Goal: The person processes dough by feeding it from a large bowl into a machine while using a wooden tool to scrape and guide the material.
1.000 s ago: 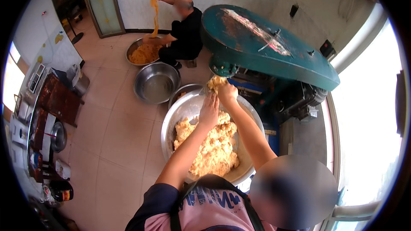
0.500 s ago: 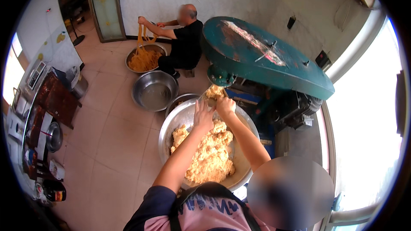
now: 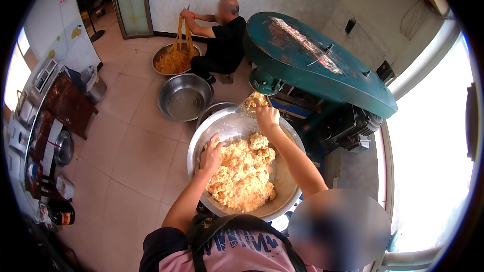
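Note:
A wide metal basin (image 3: pixel 194 143) in front of me holds a large heap of crumbly, pale yellow dough (image 3: pixel 242 176). My left hand (image 3: pixel 211 156) rests at the heap's left edge, fingers apart and touching the dough. Beyond the basin's far rim, my right hand (image 3: pixel 267 116) is curled against a clump of the same dough (image 3: pixel 255 100). That clump sits in a metal chute under the round head (image 3: pixel 263 81) of a green machine (image 3: pixel 312 60). The back of my right hand partly hides its fingertips.
A person in black (image 3: pixel 227 40) sits at the back, lifting long orange strips from a basin (image 3: pixel 156 65). An empty metal basin (image 3: pixel 185 98) stands nearer, with another partly hidden beside mine. The machine's motor (image 3: pixel 355 123) is at right; a brown cabinet (image 3: pixel 68 98) is at left.
My left hand has drawn back from the chute to the left side of the dough heap. My right hand stays by the chute. The seated person's hands have shifted right with the orange strips.

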### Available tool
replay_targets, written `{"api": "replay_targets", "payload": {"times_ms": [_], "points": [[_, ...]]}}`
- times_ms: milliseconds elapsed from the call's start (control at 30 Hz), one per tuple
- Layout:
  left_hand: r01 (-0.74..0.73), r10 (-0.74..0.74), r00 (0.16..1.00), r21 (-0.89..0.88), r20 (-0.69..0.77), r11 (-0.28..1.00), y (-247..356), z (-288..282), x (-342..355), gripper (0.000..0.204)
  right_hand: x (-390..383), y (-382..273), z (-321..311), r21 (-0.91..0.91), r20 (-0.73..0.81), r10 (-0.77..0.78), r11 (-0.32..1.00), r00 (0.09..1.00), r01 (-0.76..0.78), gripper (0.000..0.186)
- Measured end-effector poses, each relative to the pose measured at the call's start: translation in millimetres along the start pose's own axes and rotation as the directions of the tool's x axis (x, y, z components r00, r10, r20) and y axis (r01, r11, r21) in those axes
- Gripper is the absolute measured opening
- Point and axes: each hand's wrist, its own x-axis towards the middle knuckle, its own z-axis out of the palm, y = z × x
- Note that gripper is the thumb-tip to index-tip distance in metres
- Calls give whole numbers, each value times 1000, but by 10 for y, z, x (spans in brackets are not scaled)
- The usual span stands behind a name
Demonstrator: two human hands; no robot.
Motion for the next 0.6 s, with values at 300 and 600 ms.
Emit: {"api": "replay_targets", "payload": {"times_ms": [300, 600], "points": [[55, -42, 991, 103, -130, 993, 169, -153, -47, 33, 321, -182, 271, 159, 52, 251, 953, 967, -256, 29], [82, -60, 980, 115, -187, 990, 64, -57, -103, 24, -75, -309, -524, 260, 149, 105, 955, 983, -141, 27]]}}
